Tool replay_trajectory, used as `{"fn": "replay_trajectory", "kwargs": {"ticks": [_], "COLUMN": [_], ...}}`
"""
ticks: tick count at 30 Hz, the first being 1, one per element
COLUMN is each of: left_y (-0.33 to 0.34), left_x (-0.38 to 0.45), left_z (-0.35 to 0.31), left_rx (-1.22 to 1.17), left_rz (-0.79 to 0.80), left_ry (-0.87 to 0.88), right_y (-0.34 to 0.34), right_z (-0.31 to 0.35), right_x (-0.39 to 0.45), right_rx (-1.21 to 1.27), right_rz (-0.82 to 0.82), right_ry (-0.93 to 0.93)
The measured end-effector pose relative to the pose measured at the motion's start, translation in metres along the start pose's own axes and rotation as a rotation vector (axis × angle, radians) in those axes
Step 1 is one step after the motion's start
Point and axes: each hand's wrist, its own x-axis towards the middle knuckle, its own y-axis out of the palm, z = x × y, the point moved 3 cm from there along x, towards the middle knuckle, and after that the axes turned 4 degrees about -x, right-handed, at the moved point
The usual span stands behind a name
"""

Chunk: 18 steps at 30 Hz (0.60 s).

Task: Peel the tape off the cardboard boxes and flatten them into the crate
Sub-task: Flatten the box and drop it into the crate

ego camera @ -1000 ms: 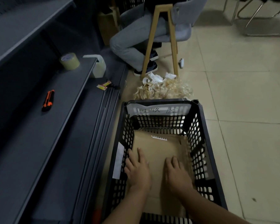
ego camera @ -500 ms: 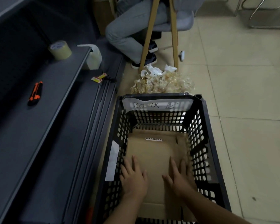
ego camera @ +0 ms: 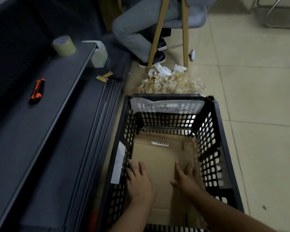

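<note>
Both hands lie palm-down with fingers spread on a flattened cardboard box [ego camera: 159,153] at the bottom of a black perforated plastic crate [ego camera: 213,148]. The left hand [ego camera: 139,180] presses near the crate's left wall, the right hand [ego camera: 187,179] toward its right side, and a strip of bare cardboard shows between them. Neither hand grips anything; both are flat and open. Just beyond the fingertips, a small white barcode label [ego camera: 159,143] sits on the cardboard. A white paper sign [ego camera: 166,107] with handwritten characters is fixed to the crate's far rim, and a white strip [ego camera: 118,163] is stuck on the left rim, just left of the left hand. Past the crate, a heap of crumpled peeled tape [ego camera: 171,83] lies on the tiled floor [ego camera: 258,97]. Well to the left of the hands, a dark shelf [ego camera: 40,131] carries an orange and black utility knife [ego camera: 36,91] and, farther off, a roll of packing tape [ego camera: 63,45]. Beyond the tape heap, a seated person's legs [ego camera: 132,29] show beside wooden chair legs [ego camera: 157,34].
</note>
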Motion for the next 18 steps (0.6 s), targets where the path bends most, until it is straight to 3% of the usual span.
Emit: {"fn": "replay_trajectory", "kwargs": {"ticks": [3, 5, 9, 14, 18], "left_y": [-0.004, -0.004, -0.006, -0.029, -0.074], "left_x": [0.003, 0.002, -0.001, -0.021, -0.032], "left_z": [-0.020, -0.031, -0.029, -0.019, -0.011], "left_rx": [0.121, 0.082, 0.105, 0.124, -0.033], "left_rz": [0.109, 0.173, 0.178, 0.225, 0.202], "left_ry": [0.048, 0.062, 0.119, 0.171, 0.201], "right_y": [-0.007, -0.009, -0.028, -0.061, -0.093], "right_z": [-0.003, -0.003, 0.004, 0.028, 0.047], "right_x": [0.002, 0.008, 0.008, -0.013, -0.037], "right_rx": [0.084, 0.061, -0.015, -0.115, -0.105], "right_rz": [-0.051, 0.009, 0.144, 0.093, 0.084], "right_ry": [0.027, 0.010, -0.012, -0.124, -0.209]}}
